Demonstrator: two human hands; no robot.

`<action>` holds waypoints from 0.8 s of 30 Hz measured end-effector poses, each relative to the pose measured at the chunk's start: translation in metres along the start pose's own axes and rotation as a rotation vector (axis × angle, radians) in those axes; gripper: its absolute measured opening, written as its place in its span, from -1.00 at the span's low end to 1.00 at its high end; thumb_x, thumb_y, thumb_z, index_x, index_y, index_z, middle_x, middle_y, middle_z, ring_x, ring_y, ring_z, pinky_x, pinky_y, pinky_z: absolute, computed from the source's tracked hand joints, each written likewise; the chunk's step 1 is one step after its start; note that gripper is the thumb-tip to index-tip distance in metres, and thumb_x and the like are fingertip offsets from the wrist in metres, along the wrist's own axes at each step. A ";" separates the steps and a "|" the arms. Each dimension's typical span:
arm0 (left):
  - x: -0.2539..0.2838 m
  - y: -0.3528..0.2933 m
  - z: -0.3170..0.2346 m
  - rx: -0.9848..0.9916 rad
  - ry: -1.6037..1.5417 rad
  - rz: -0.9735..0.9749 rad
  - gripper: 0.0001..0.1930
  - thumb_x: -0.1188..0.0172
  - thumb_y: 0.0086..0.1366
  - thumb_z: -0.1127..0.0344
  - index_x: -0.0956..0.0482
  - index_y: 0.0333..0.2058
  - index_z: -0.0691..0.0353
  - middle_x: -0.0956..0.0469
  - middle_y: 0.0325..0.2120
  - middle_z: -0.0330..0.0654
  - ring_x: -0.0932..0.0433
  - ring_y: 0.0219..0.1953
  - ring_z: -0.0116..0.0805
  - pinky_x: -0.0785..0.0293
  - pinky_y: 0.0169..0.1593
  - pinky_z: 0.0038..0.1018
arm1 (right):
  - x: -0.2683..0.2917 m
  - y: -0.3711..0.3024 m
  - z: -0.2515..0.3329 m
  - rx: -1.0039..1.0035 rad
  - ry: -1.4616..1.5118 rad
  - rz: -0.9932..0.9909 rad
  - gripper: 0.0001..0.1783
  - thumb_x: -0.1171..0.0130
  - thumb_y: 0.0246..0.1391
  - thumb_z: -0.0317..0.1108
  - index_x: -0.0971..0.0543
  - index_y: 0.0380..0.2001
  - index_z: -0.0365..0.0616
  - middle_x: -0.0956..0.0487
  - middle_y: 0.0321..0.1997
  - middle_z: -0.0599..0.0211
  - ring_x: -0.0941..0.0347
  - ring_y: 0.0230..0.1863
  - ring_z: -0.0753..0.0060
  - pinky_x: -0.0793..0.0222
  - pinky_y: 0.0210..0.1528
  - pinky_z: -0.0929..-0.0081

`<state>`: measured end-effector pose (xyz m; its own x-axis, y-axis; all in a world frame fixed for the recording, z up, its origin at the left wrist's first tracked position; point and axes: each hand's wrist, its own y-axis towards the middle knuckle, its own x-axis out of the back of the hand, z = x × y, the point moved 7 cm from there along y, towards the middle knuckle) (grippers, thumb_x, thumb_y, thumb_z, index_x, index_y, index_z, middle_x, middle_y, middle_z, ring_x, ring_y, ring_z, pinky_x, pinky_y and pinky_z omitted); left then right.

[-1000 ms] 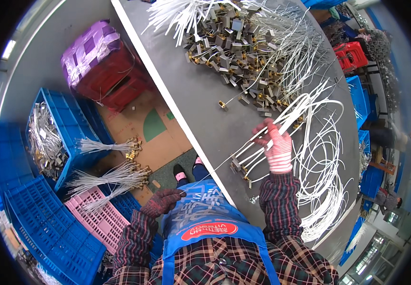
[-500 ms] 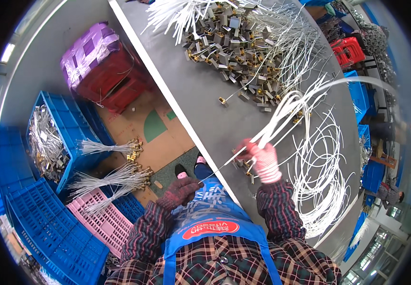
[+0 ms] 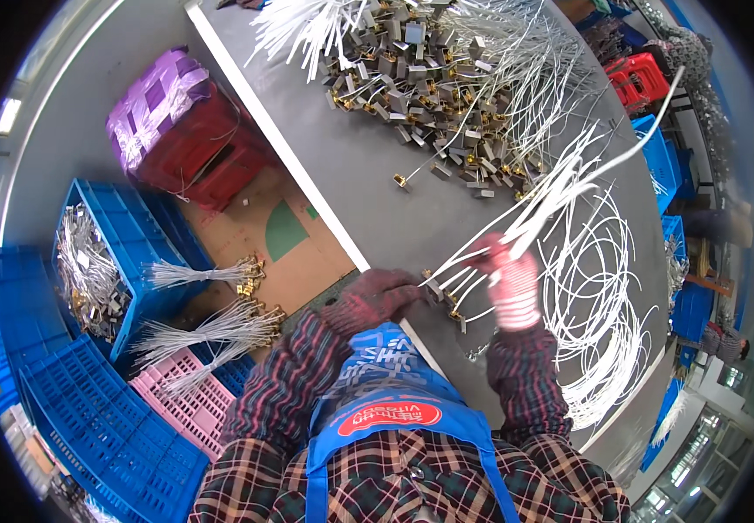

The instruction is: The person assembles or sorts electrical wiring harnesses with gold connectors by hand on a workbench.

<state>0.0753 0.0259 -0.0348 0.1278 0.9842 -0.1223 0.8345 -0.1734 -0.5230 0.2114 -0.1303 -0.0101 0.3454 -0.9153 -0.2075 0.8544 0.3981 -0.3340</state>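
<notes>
My right hand [image 3: 513,283], in a red-and-white striped glove, is closed around a bundle of white flexible tubes [image 3: 544,209] above the grey table. Thin white leads run from the bundle down to a few small metal-ended pieces [image 3: 455,314] beside the hand. My left hand [image 3: 375,298], in a dark red glove, reaches over the table's white edge. Its fingertips are close to a small grey metal piece [image 3: 432,284]; blur hides whether they grip it. Right of my right hand lies a loose coil of white tubes [image 3: 599,349].
A large heap of metal-ended leads [image 3: 438,96] covers the table's far part. On the left stand blue crates [image 3: 146,253], a pink crate [image 3: 187,397] with bundled leads [image 3: 211,336], and red stools [image 3: 211,161] with a purple-wrapped top. People and more crates are at the right.
My left hand has moved up and right, from in front of my apron to the table edge. My right hand has shifted slightly right, and the tube bundle has swung with it.
</notes>
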 end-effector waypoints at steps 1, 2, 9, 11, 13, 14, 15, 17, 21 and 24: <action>-0.003 0.006 -0.001 0.003 0.002 0.008 -0.75 -0.02 0.29 0.23 -0.56 -0.21 0.26 -0.53 -0.51 -0.18 -0.51 -0.45 -0.47 -0.46 -0.33 -0.51 | 0.002 -0.005 -0.024 -0.066 -0.109 -0.010 -0.75 -0.17 0.07 -0.31 -0.46 -0.26 -0.26 -0.54 -0.40 0.18 -0.53 -0.37 0.29 -0.54 -0.35 0.33; -0.009 0.011 -0.001 -0.005 -0.144 0.061 -0.73 0.00 0.30 0.21 -0.56 -0.22 0.27 -0.53 -0.50 -0.18 -0.51 -0.43 -0.47 -0.45 -0.31 -0.52 | -0.004 -0.008 -0.028 -0.139 -0.002 0.021 -0.76 -0.19 0.06 -0.33 -0.47 -0.28 -0.27 -0.55 -0.39 0.16 -0.52 -0.37 0.31 -0.52 -0.33 0.37; -0.017 0.032 0.014 -0.069 -0.327 -0.357 -0.65 0.11 0.33 0.14 -0.52 -0.30 0.34 -0.52 -0.43 -0.19 -0.50 -0.36 -0.37 -0.41 -0.26 -0.46 | 0.014 0.021 -0.018 -0.099 0.054 -0.064 -0.76 -0.16 0.08 -0.34 -0.49 -0.27 -0.32 -0.53 -0.37 0.18 -0.51 -0.37 0.33 -0.51 -0.32 0.36; -0.012 0.043 0.026 -0.027 -0.439 -0.385 -0.65 0.11 0.33 0.13 -0.50 -0.30 0.32 -0.52 -0.39 -0.17 -0.50 -0.35 -0.35 -0.42 -0.26 -0.44 | 0.011 0.019 -0.026 -0.125 -0.017 -0.037 -0.76 -0.16 0.08 -0.35 -0.49 -0.26 -0.33 -0.53 -0.37 0.18 -0.51 -0.37 0.34 -0.51 -0.32 0.37; -0.009 0.050 0.032 0.013 -0.552 -0.414 -0.66 0.11 0.33 0.12 -0.49 -0.30 0.30 -0.52 -0.35 -0.15 -0.50 -0.34 -0.33 -0.42 -0.26 -0.41 | 0.001 0.011 -0.035 -0.196 -0.087 -0.018 -0.78 -0.16 0.08 -0.38 -0.51 -0.28 -0.34 -0.53 -0.38 0.20 -0.50 -0.38 0.38 -0.50 -0.33 0.46; -0.005 0.048 0.008 -0.042 -0.302 -0.427 -0.66 0.12 0.33 0.09 -0.47 -0.30 0.27 -0.51 -0.35 -0.15 -0.50 -0.38 -0.35 -0.42 -0.34 -0.42 | -0.005 0.007 -0.039 -0.190 -0.122 0.005 -0.81 -0.17 0.06 -0.40 -0.53 -0.32 -0.33 -0.54 -0.41 0.24 -0.50 -0.41 0.41 -0.46 -0.33 0.53; -0.005 0.050 -0.008 -0.096 -0.054 -0.430 -0.66 0.12 0.32 0.07 -0.45 -0.29 0.25 -0.49 -0.35 -0.14 -0.50 -0.42 -0.36 -0.41 -0.43 -0.43 | -0.010 0.004 -0.044 -0.207 -0.121 -0.003 -0.81 -0.18 0.05 -0.39 -0.53 -0.33 -0.32 -0.54 -0.41 0.26 -0.50 -0.42 0.43 -0.43 -0.34 0.55; -0.008 0.060 0.002 -0.025 -0.384 -0.442 -0.66 0.11 0.32 0.06 -0.44 -0.29 0.24 -0.48 -0.37 -0.15 -0.49 -0.44 -0.36 -0.39 -0.47 -0.44 | -0.013 0.005 -0.042 -0.228 -0.198 0.007 -0.76 -0.22 0.03 -0.32 -0.54 -0.32 -0.31 -0.54 -0.43 0.30 -0.49 -0.44 0.46 -0.38 -0.36 0.57; -0.016 0.072 0.011 0.180 -0.937 -0.374 -0.68 0.08 0.31 0.07 -0.44 -0.27 0.24 -0.46 -0.38 -0.15 -0.49 -0.43 -0.36 -0.41 -0.46 -0.45 | 0.009 0.012 -0.030 -0.143 -0.019 -0.031 -0.64 -0.26 0.01 -0.21 -0.52 -0.31 -0.35 -0.52 -0.47 0.31 -0.46 -0.50 0.45 -0.37 -0.41 0.59; 0.005 0.080 0.025 0.205 -0.724 -0.546 -0.67 0.04 0.30 0.08 -0.46 -0.22 0.26 -0.47 -0.35 -0.16 -0.51 -0.36 -0.36 -0.44 -0.30 -0.44 | 0.084 0.017 -0.013 -0.048 -0.038 -0.367 -0.51 -0.24 0.02 -0.18 -0.45 -0.12 -0.37 -0.43 -0.51 0.37 -0.42 -0.54 0.43 -0.42 -0.49 0.50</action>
<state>0.1296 0.0160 -0.0983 -0.6784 0.6809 -0.2759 0.5605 0.2370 -0.7935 0.2493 -0.1996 -0.0454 0.0340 -0.9989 -0.0321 0.9050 0.0444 -0.4230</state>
